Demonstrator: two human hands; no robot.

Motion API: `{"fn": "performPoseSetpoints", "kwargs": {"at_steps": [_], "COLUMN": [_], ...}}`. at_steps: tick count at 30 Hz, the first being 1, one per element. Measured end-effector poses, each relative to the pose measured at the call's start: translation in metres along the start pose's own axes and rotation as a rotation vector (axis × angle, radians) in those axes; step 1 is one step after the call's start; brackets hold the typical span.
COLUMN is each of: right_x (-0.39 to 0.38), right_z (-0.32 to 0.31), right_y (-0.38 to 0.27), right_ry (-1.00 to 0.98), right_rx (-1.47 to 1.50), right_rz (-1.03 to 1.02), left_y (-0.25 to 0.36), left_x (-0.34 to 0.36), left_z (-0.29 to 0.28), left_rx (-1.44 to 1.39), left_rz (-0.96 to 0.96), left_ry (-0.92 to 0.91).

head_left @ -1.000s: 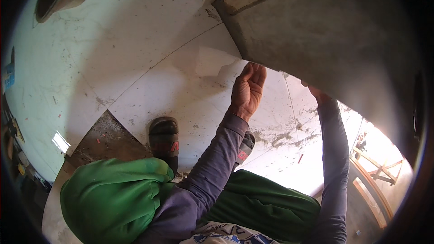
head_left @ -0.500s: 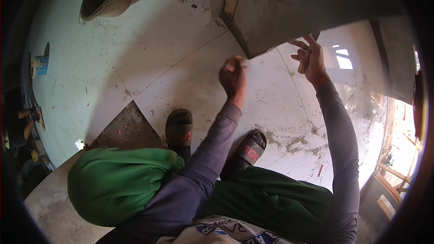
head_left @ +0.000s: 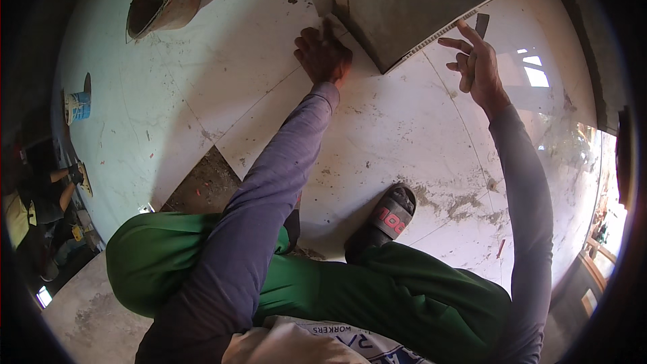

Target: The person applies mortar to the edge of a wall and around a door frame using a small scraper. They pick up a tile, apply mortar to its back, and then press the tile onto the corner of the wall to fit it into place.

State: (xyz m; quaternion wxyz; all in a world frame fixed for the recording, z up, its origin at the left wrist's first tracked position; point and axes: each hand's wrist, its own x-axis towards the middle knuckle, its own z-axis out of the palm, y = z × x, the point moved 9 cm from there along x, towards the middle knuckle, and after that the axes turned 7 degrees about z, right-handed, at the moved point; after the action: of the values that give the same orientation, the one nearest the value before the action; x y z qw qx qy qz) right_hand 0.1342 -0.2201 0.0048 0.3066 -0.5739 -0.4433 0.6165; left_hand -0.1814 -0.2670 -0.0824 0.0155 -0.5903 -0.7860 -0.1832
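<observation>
Now | both hands (head_left: pixel 325 57) (head_left: pixel 477 71) | close to the grey slab (head_left: pixel 418 3)

A building interior under construction or renovation, judging by the large glossy white floor tiles (head_left: pixel 404 135) smeared with grey dirt, a bare brown floor patch (head_left: pixel 202 185) (angular, tile-edged) left of centre, a grime-crusted brownish bucket (head_left: pixel 180 8) upper left, and a broad dull-grey slab (head_left: pixel 411 7) upper right.
</observation>
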Motion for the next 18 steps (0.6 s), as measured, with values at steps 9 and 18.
{"fn": "performPoseSetpoints", "kwargs": {"at_steps": [9, 18], "right_x": [0.009, 0.006], "right_z": [-0.004, 0.000], "right_y": [0.004, 0.003], "right_ry": [0.000, -0.003], "right_rx": [-0.039, -0.033], "right_rz": [-0.015, -0.002], "left_y": [0.016, 0.015], "left_x": [-0.014, 0.003], "left_z": [0.003, 0.005], "left_rx": [-0.116, -0.117], "left_rz": [0.181, 0.160], "left_ry": [0.052, 0.076]}}
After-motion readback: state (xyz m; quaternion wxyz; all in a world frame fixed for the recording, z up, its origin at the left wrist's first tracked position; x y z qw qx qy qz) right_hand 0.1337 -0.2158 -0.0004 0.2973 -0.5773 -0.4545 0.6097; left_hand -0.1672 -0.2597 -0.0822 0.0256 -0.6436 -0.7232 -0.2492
